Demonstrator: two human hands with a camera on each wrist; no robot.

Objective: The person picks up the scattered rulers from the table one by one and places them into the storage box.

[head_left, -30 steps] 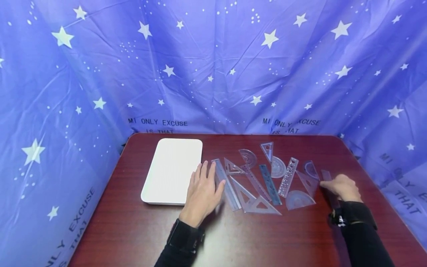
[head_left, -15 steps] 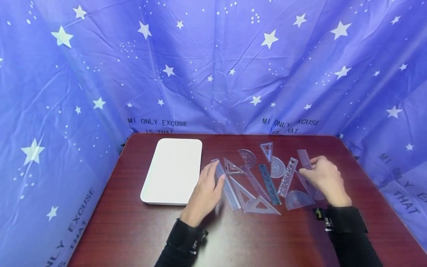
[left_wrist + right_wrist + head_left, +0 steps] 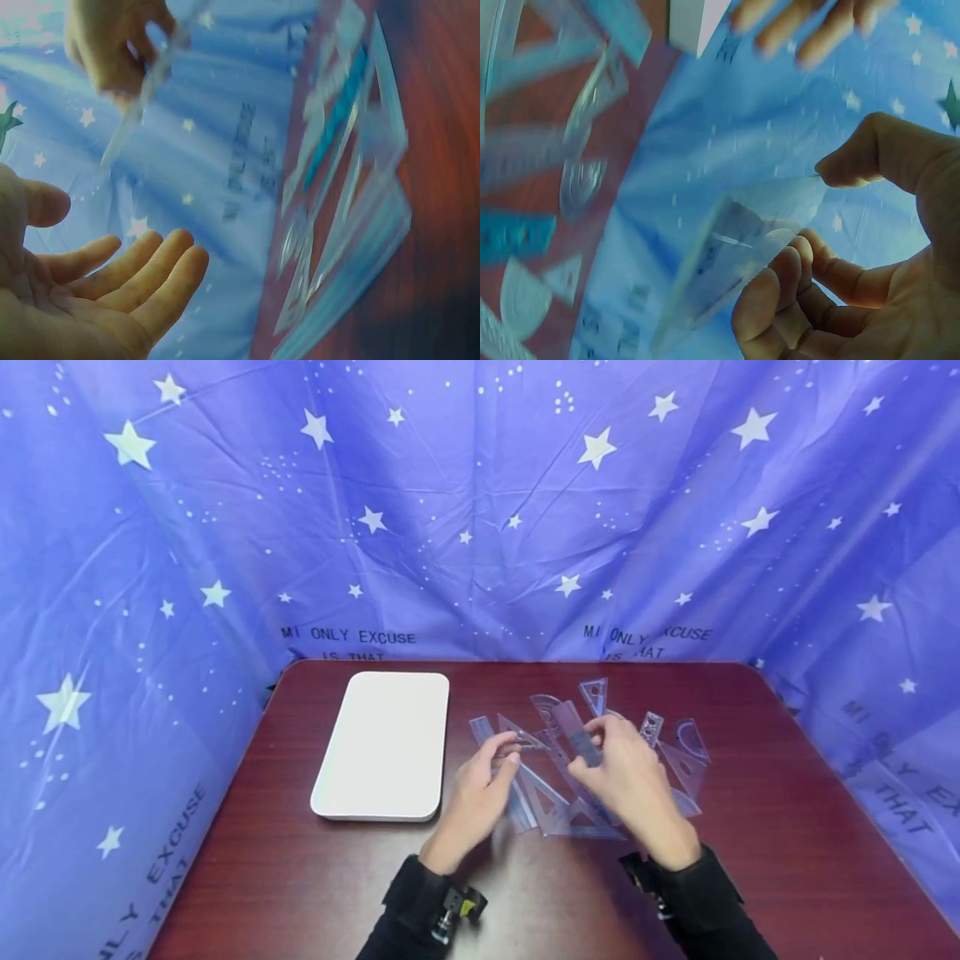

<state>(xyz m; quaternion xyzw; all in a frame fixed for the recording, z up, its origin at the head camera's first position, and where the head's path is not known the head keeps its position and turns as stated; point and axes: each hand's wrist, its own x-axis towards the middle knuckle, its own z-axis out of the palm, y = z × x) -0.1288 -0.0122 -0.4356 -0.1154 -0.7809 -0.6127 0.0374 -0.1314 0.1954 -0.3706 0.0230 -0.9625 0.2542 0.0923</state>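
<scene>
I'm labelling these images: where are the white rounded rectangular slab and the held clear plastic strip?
White rounded rectangular slab (image 3: 381,743), head view: top face.
Clear plastic strip (image 3: 727,255), right wrist view: broad face.

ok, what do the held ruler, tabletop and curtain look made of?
Ruler: probably clear, smooth plastic; the curtain shows through it. Tabletop: glossy wood or wood-look laminate, going by grain and glare; can't tell which. Curtain: likely thin fabric, slight sheen, judging by folds and creases.
</scene>
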